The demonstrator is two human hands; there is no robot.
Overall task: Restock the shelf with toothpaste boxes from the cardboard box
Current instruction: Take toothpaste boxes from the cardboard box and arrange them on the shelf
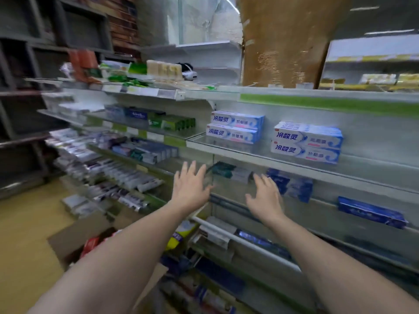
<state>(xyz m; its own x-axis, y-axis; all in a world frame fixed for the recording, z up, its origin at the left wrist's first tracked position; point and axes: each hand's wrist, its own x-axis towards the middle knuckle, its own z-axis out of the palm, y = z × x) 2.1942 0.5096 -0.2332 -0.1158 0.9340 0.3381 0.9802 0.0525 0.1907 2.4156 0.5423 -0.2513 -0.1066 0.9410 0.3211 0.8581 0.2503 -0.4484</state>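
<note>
Both my arms reach out toward the shelf unit. My left hand is spread with straight fingers and holds nothing. My right hand is also spread and bare, just in front of a dark teal toothpaste box and blue boxes on a lower shelf. On the glass shelf above stand two stacks of white-and-blue toothpaste boxes. The cardboard box sits on the floor at lower left, partly hidden by my left forearm, with red packs inside.
Several more shelves with toothpaste boxes run off to the left. A long blue box lies on the shelf at right. A tall brown cardboard sheet stands behind the top shelf. The yellowish floor lies at left.
</note>
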